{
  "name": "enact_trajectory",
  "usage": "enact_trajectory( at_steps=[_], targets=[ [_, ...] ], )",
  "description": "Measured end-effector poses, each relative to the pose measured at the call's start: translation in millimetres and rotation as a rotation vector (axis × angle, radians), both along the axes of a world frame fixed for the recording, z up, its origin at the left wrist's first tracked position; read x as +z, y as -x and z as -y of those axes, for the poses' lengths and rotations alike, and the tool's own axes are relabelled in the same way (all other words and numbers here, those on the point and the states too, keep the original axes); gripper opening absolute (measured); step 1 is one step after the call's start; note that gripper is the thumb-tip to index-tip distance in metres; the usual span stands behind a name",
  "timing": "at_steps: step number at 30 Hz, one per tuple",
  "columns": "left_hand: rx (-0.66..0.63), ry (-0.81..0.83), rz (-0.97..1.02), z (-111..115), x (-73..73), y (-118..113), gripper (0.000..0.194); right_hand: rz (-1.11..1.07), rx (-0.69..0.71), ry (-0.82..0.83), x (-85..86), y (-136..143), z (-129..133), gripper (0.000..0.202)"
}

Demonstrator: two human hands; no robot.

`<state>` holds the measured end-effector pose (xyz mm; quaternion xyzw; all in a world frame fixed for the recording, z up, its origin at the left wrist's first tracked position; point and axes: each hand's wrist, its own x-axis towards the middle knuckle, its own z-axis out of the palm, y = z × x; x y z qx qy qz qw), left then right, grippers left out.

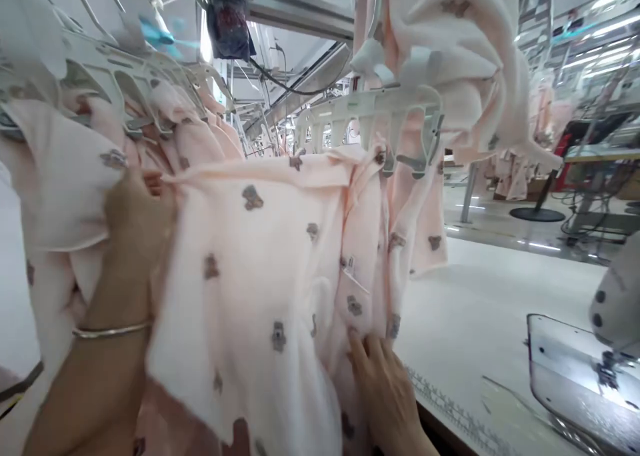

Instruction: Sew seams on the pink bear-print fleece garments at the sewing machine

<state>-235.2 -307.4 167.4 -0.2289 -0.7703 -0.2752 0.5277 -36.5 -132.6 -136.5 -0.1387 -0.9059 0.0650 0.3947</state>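
A pale pink garment piece with small grey-brown bear prints spreads in front of me, its right end up against a white plastic hanger. My left hand, with a bangle at the wrist, is closed on the garment's upper left corner and holds it out sideways. Lower down, my right hand has its thumb and fingers closed on the fabric's right side, below a small white label. The cloth partly hides the fingertips of both hands.
More pink garments hang on white hangers at the left. A bundled pink garment hangs upper right. A white worktable with a printed ruler edge carries a sewing machine at the right. Metal rails run overhead.
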Motion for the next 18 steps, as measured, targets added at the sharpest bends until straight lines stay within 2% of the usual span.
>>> enact_trajectory(
  at_steps=[1,2,3,5,6,7,8,9,10,12,13,15,17,18],
  targets=[
    [-0.052,0.004,0.020,-7.3,-17.1,-10.6,0.029,-0.006,0.013,0.016,-0.2,1.4,-2.9,0.034],
    [-0.135,0.018,0.057,-16.2,-41.8,-25.7,0.025,-0.011,0.033,0.032,0.3,2.3,-4.9,0.031],
    [-0.248,0.063,0.126,-25.7,-72.9,-43.7,0.023,-0.013,0.057,0.048,1.2,2.4,-6.5,0.028],
    [-0.463,0.211,0.300,-43.2,-145.0,-79.5,0.025,-0.017,0.103,0.087,4.2,-1.1,-9.9,0.025],
    [-0.549,0.386,0.433,-49.3,-179.5,-92.7,0.045,-0.021,0.121,0.106,5.9,-5.0,-11.9,0.024],
    [-0.565,0.499,0.480,-52.9,-208.7,-100.9,0.072,-0.029,0.131,0.120,7.9,-9.9,-13.5,0.024],
    [-0.537,0.521,0.526,-53.7,-230.1,-103.8,0.078,-0.032,0.141,0.138,10.0,-15.5,-14.2,0.025],
    [-0.521,0.515,0.598,-51.9,-242.4,-102.1,0.067,-0.028,0.160,0.161,12.5,-21.1,-13.4,0.027],
    [-0.510,0.478,0.663,-48.1,-245.5,-97.5,0.051,-0.010,0.196,0.193,15.4,-26.0,-10.3,0.028],
    [-0.491,0.365,0.816,-37.5,-230.6,-86.7,0.034,0.058,0.335,0.264,22.1,-31.5,3.7,0.034],
    [-0.516,0.276,0.892,-32.8,-217.8,-83.4,0.035,0.092,0.435,0.293,25.6,-31.7,14.2,0.039],
    [-0.590,0.259,1.022,-27.3,-194.0,-82.8,0.038,0.128,0.680,0.342,31.5,-29.3,37.3,0.051],
    [-0.589,0.322,1.062,-26.7,-180.9,-85.6,0.037,0.128,0.931,0.441,33.9,-27.8,53.8,0.059],
    [-0.558,0.353,1.055,-26.7,-177.4,-86.1,0.036,0.108,0.999,0.526,33.1,-29.0,56.5,0.058]
  ],
)
